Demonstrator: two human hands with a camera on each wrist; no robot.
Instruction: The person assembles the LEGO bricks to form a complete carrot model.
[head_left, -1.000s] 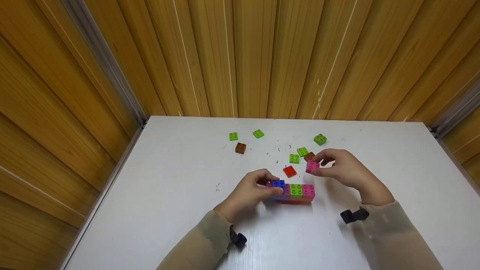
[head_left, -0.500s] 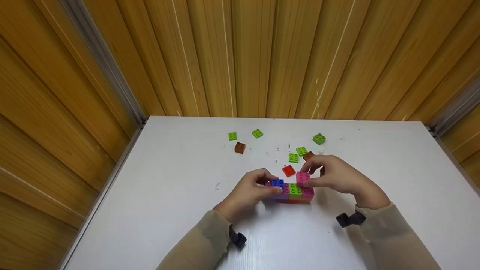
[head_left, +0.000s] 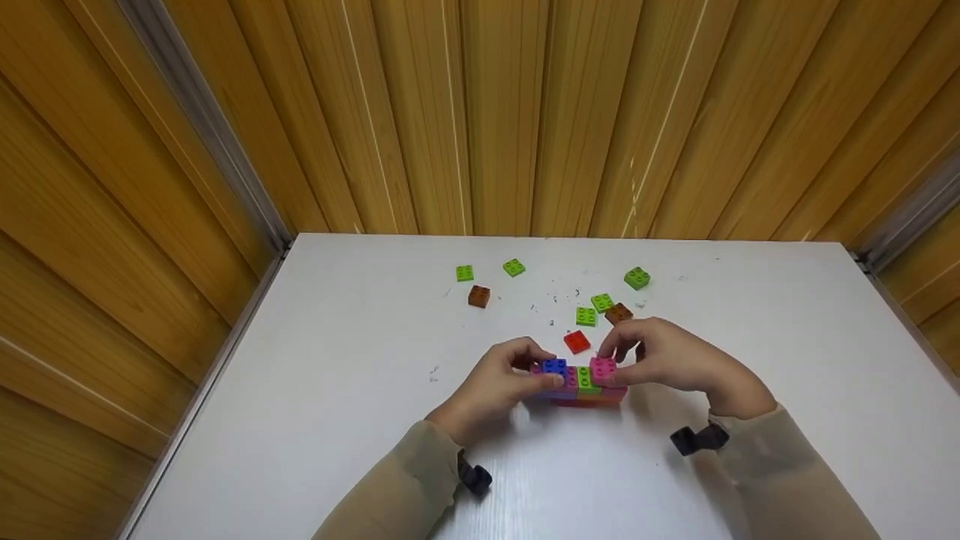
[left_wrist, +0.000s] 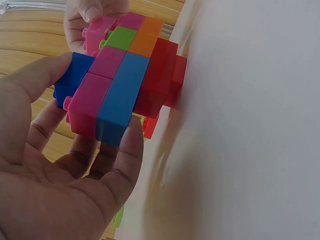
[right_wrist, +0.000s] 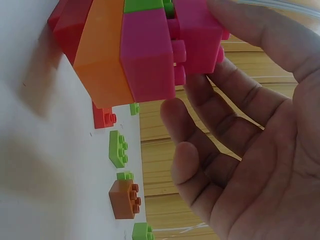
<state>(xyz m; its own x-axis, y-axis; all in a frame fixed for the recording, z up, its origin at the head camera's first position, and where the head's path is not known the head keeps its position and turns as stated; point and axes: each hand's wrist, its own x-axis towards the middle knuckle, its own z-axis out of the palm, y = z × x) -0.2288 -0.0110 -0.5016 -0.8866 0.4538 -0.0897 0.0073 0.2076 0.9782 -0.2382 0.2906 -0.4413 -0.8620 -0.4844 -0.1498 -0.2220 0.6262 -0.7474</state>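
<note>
A layered build of toy building bricks [head_left: 586, 380] stands on the table, with red, orange, light blue, pink and green bricks in it. At its left end my left hand [head_left: 506, 379] grips it, thumb on the blue brick [left_wrist: 73, 80] on top and other fingers curled round the far side and under the light blue brick [left_wrist: 122, 97]. Between thumb and fingers my right hand [head_left: 667, 360] pinches a pink brick [head_left: 603, 370] over the right end. In the right wrist view, studs of the lower pink brick [right_wrist: 147, 55] show beside the held one, partly uncovered.
Behind the build lie a flat red brick [head_left: 577, 342], green bricks [head_left: 586, 316] and a brown brick [head_left: 619, 313]. Farther back are another brown brick [head_left: 479, 296] and a thicker green brick [head_left: 637, 277]. A wood-look wall [head_left: 502, 120] rises past the white table [head_left: 360, 315].
My right hand has brought the pink brick left and down, from beyond the build onto its right end. My left hand has kept its grip in place.
</note>
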